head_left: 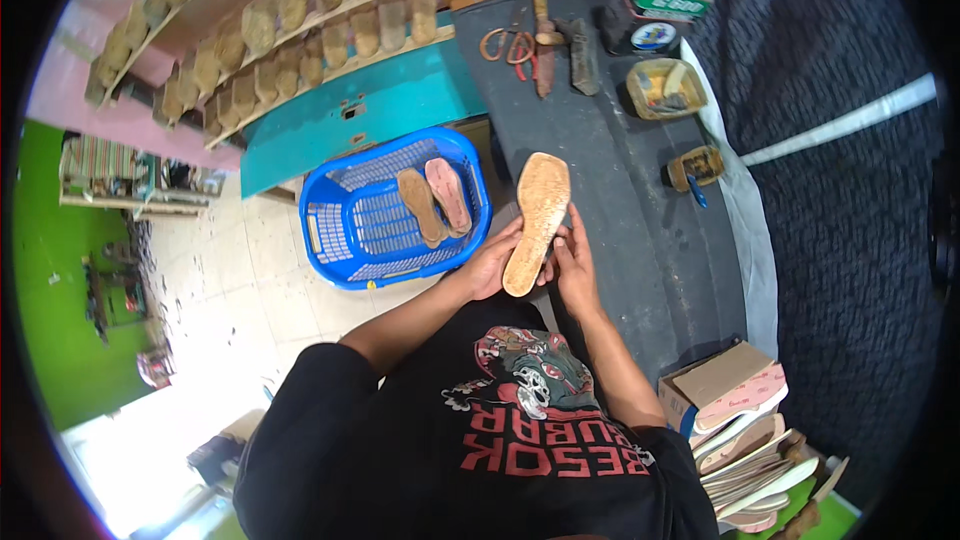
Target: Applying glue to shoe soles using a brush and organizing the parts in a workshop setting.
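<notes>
Sole (543,202), tan, one — held above the edge of bench (650,260); fingers of left hand (490,264) pinch its narrow end, those of right hand (578,275) curl alongside, grip unclear — likely leaving its face uncovered.

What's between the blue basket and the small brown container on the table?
In the head view, past the basket comes the insole, between the left hand and the right hand, then bare table up to the container.
</notes>
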`<state>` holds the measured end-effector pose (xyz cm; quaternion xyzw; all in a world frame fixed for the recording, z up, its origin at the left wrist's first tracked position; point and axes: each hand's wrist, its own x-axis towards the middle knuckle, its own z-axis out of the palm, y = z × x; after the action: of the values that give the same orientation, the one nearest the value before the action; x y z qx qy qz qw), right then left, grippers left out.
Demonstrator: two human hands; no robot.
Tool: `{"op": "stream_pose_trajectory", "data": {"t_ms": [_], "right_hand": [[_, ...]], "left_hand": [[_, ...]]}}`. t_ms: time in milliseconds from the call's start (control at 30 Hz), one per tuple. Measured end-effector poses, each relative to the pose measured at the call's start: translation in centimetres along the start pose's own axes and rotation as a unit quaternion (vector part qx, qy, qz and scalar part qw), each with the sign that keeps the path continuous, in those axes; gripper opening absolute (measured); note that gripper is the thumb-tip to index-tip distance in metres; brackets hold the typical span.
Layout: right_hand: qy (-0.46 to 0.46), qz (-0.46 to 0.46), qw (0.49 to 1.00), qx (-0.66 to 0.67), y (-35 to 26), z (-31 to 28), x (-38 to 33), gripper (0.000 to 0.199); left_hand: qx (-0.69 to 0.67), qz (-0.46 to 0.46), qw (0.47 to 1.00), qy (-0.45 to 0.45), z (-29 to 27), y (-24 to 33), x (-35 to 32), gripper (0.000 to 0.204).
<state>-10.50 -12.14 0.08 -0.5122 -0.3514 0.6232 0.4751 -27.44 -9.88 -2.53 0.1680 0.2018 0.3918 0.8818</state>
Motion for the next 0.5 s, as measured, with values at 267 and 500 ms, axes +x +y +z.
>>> {"op": "stream_pose_trajectory", "data": {"t_ms": [267,500], "right_hand": [[0.008,0.002,0.999,-0.044,0.9,5.0,2.3,0.068],[-0.103,-0.047,0.983,-0.148,5.5,12.2,9.4,0.069]], "left_hand": [[-0.026,0.01,0.999,-0.033,-4.9,2.6,-1.3,0.05],[-0.05,0.064,0.991,0.11,-12.7,8.8,-4.1,0.049]]}}
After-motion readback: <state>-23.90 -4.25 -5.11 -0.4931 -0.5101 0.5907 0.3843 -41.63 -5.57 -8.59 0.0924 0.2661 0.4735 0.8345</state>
